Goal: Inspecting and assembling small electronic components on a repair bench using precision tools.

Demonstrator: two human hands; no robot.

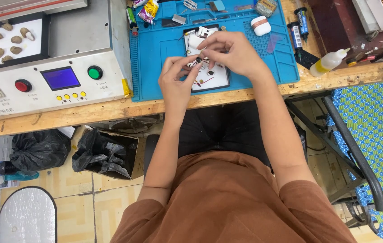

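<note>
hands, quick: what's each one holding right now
Left hand: pinched shut on a small black part.
Right hand: fingers closed at the same part; what it holds cannot be told.

Both hands crowd over the white tray (218, 81) at mid-mat; bare blue mat (155, 54) lies open to their left; the grey machine (79, 49) walls off that side; syringes (298, 27) and a squeeze bottle (328, 62) block the right; small clutter lines the far edge.

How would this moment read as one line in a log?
left hand: pinches small black part | right hand: touches it | under: white tray, blue mat
</note>
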